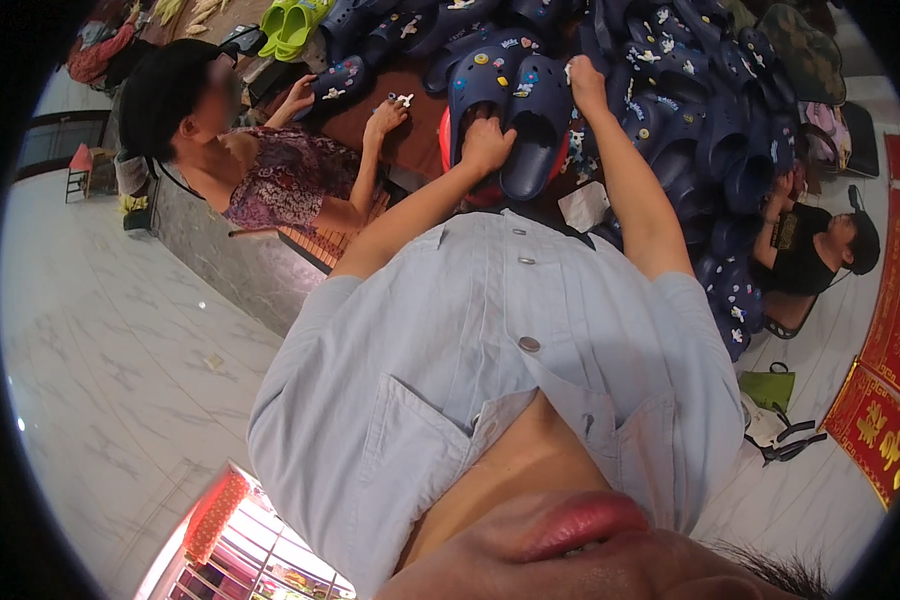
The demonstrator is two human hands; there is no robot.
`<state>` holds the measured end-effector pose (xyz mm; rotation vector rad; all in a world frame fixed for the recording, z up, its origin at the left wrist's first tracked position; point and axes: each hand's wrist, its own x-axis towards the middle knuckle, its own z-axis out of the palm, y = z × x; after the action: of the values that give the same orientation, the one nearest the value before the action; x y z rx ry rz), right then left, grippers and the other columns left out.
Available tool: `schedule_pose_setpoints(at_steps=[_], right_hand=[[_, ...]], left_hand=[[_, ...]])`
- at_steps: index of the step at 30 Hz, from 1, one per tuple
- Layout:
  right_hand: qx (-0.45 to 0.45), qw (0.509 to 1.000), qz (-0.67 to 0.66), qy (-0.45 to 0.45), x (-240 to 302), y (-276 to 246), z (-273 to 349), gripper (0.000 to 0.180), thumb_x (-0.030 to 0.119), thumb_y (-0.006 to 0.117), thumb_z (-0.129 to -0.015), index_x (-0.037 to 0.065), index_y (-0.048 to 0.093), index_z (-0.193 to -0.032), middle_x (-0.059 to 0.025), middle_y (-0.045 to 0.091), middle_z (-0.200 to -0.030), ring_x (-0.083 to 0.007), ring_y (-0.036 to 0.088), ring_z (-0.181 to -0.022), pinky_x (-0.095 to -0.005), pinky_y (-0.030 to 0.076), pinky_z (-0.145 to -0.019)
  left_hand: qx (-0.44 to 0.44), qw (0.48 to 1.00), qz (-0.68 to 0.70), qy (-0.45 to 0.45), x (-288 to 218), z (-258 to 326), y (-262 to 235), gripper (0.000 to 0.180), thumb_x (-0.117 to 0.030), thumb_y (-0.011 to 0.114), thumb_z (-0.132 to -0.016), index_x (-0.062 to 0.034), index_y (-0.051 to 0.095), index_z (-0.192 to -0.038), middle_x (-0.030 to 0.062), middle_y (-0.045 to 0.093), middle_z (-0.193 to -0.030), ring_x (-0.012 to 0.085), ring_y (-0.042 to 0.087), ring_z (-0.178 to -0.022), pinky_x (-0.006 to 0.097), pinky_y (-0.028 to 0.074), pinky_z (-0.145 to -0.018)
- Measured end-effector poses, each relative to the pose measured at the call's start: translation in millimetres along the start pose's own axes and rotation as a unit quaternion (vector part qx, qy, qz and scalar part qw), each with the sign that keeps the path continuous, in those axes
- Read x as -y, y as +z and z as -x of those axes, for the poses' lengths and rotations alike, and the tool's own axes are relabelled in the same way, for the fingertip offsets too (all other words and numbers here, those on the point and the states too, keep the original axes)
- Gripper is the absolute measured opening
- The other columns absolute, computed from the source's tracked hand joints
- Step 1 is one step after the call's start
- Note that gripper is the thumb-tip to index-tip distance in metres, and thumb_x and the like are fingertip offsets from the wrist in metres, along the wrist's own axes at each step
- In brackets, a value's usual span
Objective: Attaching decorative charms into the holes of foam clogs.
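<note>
The person's left hand [487, 145] presses down on a dark blue foam clog [482, 92], with the fingers curled over the shoe's opening. The right hand [585, 85] reaches farther up and grips the edge of the next navy clog [535, 120], which lies touching the first one. Both shoes have little colourful charms [480, 60] stuck on top. They sit at the near edge of a big heap of blue clogs [690, 90] on a brown table [410, 130].

To do this bit well, I think the left hand should hold its shoe flat and firm so it does not slide, while the right hand works with a small, careful pinch, since the charms are tiny.

Across the table, another person's hand [385, 115] holds a small white charm [404, 100]. A pair of green clogs [292, 22] lies farther off.
</note>
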<state>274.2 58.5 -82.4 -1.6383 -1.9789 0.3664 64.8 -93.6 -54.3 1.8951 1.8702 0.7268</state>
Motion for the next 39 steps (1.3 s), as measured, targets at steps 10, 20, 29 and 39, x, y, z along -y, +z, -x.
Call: schedule_pose_setpoints(at_steps=[10, 20, 29, 39], right_hand=[[0.072, 0.673, -0.529, 0.512, -107.5, 77.6, 103.6, 0.022, 0.034, 0.051, -0.091, 0.014, 0.058, -0.097, -0.0069, 0.057, -0.073, -0.0214, 0.055, -0.059, -0.0347, 0.045, -0.049], [-0.079, 0.947, -0.146, 0.276, -11.6, 17.4, 40.9, 0.04, 0.043, 0.063, -0.079, 0.005, 0.061, -0.091, -0.0183, 0.065, -0.09, -0.0366, 0.062, -0.089, -0.0421, 0.046, -0.08], [0.151, 0.972, 0.165, 0.071, 136.4, -36.1, 4.2, 0.07, 0.062, 0.057, -0.077, 0.006, 0.048, -0.117, -0.0226, 0.065, -0.102, -0.039, 0.062, -0.097, -0.0477, 0.049, -0.082], [0.21, 0.972, 0.103, 0.04, 129.5, -27.2, 5.1, 0.059, 0.029, 0.052, -0.083, 0.012, 0.035, -0.137, -0.025, 0.063, -0.105, -0.0427, 0.06, -0.1, -0.051, 0.045, -0.088]], left_hand=[[0.043, 0.997, 0.022, -0.057, -3.5, 8.5, -10.6, 0.043, -0.032, 0.058, -0.077, 0.009, 0.062, -0.091, 0.0327, 0.054, -0.106, 0.0446, 0.056, -0.095, 0.048, 0.046, -0.085], [0.001, 0.999, 0.021, -0.026, -3.3, 11.5, -11.0, 0.042, -0.03, 0.057, -0.078, 0.0096, 0.062, -0.089, 0.0328, 0.054, -0.106, 0.0438, 0.056, -0.095, 0.047, 0.045, -0.087], [0.003, 1.0, 0.024, -0.016, -3.1, 8.7, -6.7, 0.043, -0.032, 0.058, -0.078, 0.0091, 0.061, -0.088, 0.0319, 0.059, -0.09, 0.0458, 0.057, -0.088, 0.049, 0.045, -0.082], [0.033, 0.999, 0.02, -0.033, 1.7, 9.9, -7.5, 0.05, -0.028, 0.058, -0.076, 0.0087, 0.056, -0.11, 0.033, 0.05, -0.116, 0.0467, 0.05, -0.106, 0.049, 0.041, -0.094]])
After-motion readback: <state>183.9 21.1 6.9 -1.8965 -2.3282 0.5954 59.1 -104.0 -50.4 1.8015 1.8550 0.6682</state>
